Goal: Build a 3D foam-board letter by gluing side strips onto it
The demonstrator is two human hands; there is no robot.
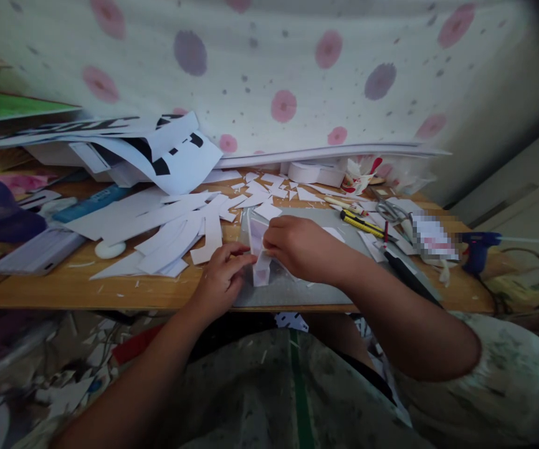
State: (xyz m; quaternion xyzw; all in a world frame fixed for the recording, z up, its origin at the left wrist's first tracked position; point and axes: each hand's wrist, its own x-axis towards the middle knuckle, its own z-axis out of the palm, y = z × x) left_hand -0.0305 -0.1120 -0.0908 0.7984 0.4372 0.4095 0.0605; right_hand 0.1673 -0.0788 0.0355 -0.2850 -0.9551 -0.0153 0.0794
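Observation:
A small folded white card piece [261, 276] stands on the grey cutting mat [306, 298], near the front edge of the table. My right hand [300, 246] is closed, its thumb and fingertips pinching the upper part of the piece from the right. From the left, my left hand [220, 277] presses its fingertips against the side of the same piece. Part of the card is hidden behind the right fingers. Cut white scraps [269, 211] lie just beyond both hands.
Strips of white card [176, 231] spread over the left of the table [63, 290]. To the right lie a yellow utility knife [367, 226], a black-handled tool [407, 271] and a blue glue gun [478, 249]. A paper cup [357, 181] stands at the back.

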